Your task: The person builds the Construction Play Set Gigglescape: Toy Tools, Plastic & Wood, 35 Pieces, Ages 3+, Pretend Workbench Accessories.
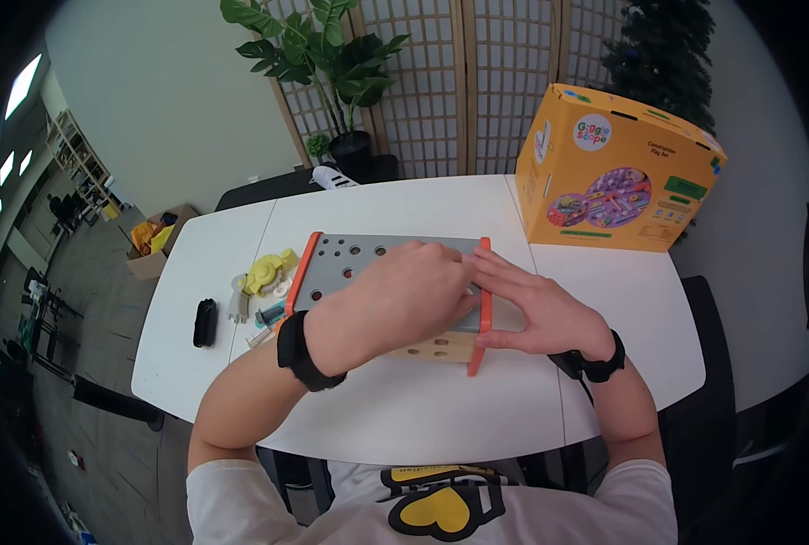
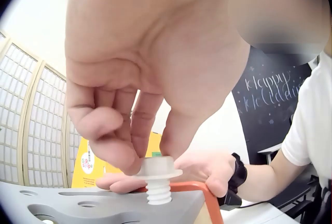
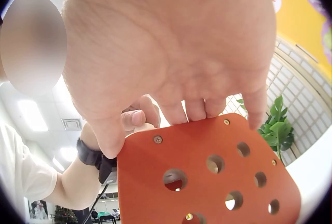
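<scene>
A toy workbench with a grey perforated top (image 1: 332, 272) and orange end panels (image 3: 155, 182) stands on the white table. My left hand (image 1: 413, 291) reaches across its top. In the left wrist view, the left hand (image 2: 155, 78) pinches the wide head of a white plastic screw (image 2: 158, 174) between thumb and fingers. The screw's thread stands upright at a hole near the bench's right end, its tip hidden. My right hand (image 1: 545, 313) rests on the right end panel, fingers stretched over the upper edge and thumb at the front corner.
Left of the bench lie yellow toy parts (image 1: 268, 271), a grey-white piece (image 1: 239, 300) and a black case (image 1: 205, 322). A large yellow toy box (image 1: 618, 173) stands at the back right. Behind the table are a potted plant (image 1: 350, 150) and a lattice screen (image 1: 504, 91).
</scene>
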Motion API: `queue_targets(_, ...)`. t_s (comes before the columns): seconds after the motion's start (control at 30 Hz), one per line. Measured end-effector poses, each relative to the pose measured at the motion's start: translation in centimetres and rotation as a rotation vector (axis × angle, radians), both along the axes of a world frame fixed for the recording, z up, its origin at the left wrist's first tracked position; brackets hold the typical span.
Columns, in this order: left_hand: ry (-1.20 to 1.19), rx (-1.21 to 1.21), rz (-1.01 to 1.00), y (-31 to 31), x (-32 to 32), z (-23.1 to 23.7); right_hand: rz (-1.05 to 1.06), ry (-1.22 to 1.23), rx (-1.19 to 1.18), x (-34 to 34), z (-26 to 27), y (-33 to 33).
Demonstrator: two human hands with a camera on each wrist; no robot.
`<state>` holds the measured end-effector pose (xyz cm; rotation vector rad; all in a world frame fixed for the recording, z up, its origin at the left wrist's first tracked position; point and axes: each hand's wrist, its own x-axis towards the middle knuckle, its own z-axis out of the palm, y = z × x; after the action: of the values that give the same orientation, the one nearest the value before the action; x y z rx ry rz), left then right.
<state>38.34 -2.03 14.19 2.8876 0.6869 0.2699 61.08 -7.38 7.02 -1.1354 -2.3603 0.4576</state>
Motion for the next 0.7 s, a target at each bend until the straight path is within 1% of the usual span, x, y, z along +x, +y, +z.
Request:
queue_targets(0.03, -0.027, -0.012, -0.038, 0.1, -0.1, 0.0, 0.001, 0.000, 0.004, 0.0, 0.0, 0.0)
queue_targets(0.13, -0.205, -0.054, -0.355, 1.2, -0.7, -0.8, -0.004, -0.006, -0.020, -0.1, 0.2, -0.1)
queue_targets(0.23, -0.078, -0.178, -0.371, 1.8, -0.9, -0.2, 0.006, -0.004, 0.004, -0.1, 0.1, 0.0)
queue_targets(0.33, -0.180, -0.283, -0.204, 0.8, -0.7, 0.6, -0.015, -0.015, -0.076, 0.1, -0.1, 0.1)
queue_targets(0.43, -0.313, 0.136, -0.032, 0.0, 0.0, -0.7, -0.027, -0.009, -0.014, -0.1, 0.1, -0.1)
queue_targets(0.53, -0.107, 0.151, 0.022, -0.1, -0.1, -1.4, -0.025, -0.016, -0.008, -0.1, 0.0, -0.2)
queue_targets(0.63, -0.092, 0.158, -0.059, 0.4, -0.2, -1.8, -0.013, -0.005, -0.015, -0.1, -0.1, 0.0)
queue_targets(0.7, -0.076, 0.070, -0.055, 0.5, -0.2, -1.2, -0.011, -0.005, -0.009, -0.1, 0.0, 0.0)
